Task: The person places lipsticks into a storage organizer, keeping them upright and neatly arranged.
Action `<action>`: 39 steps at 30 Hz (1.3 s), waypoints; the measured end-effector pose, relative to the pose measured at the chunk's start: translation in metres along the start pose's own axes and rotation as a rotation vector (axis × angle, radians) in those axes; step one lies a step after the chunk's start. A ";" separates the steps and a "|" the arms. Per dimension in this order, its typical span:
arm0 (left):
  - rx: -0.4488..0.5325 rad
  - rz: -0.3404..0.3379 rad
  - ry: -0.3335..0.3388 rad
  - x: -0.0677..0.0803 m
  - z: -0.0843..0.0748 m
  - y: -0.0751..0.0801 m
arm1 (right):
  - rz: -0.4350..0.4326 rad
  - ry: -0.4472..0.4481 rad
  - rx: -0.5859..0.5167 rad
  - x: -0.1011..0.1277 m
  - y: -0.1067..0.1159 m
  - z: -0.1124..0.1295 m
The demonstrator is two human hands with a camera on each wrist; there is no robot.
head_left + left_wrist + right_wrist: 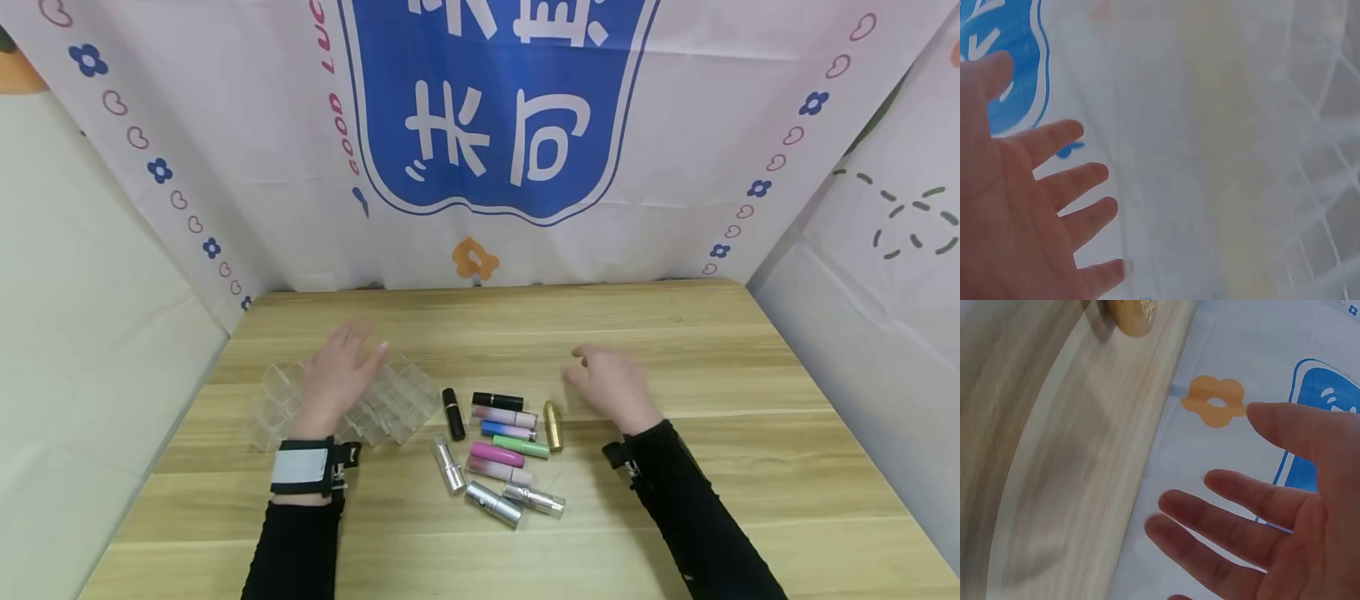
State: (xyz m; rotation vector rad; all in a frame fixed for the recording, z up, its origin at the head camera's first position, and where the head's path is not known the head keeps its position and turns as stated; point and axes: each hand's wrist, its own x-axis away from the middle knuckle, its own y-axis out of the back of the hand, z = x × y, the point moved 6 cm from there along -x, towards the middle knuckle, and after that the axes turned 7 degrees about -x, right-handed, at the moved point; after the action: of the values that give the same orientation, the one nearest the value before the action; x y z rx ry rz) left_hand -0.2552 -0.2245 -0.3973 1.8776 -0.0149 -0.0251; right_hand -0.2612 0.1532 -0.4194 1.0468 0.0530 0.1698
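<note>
The clear divided organizer lies at the left, with the left hand over it—fingers spread, holding nothing; whether the palm touches it, I cannot tell. Just right of the organizer lie a black lipstick tube and, nearer the person, a silver clear-capped tube. Farther right of the organizer sits a loose stack including a magenta tube and a green tube. The gold bullet-shaped tube lies farther still from the organizer, beyond that stack. Past it, farthest from the organizer, the right hand hangs near the gold tube—empty, fingers loosely extended.
</note>
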 end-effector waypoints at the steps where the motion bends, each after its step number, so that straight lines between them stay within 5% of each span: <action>1: 0.010 0.006 0.004 0.001 0.003 0.001 | 0.004 0.007 0.007 0.001 -0.001 0.001; 14: 0.100 0.043 0.014 0.016 0.044 0.001 | 0.056 0.073 0.023 0.016 -0.018 0.016; 28: 0.114 -0.044 0.039 0.033 0.075 0.007 | 0.106 0.042 0.068 0.018 -0.034 0.019; 39: 0.176 0.002 0.107 0.045 0.105 0.008 | 0.120 0.035 0.046 0.021 -0.040 0.017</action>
State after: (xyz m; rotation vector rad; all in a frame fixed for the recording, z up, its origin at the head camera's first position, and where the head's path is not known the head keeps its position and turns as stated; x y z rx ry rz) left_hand -0.2131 -0.3275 -0.4219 2.0530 0.0566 0.0800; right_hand -0.2339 0.1227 -0.4453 1.0936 0.0260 0.2966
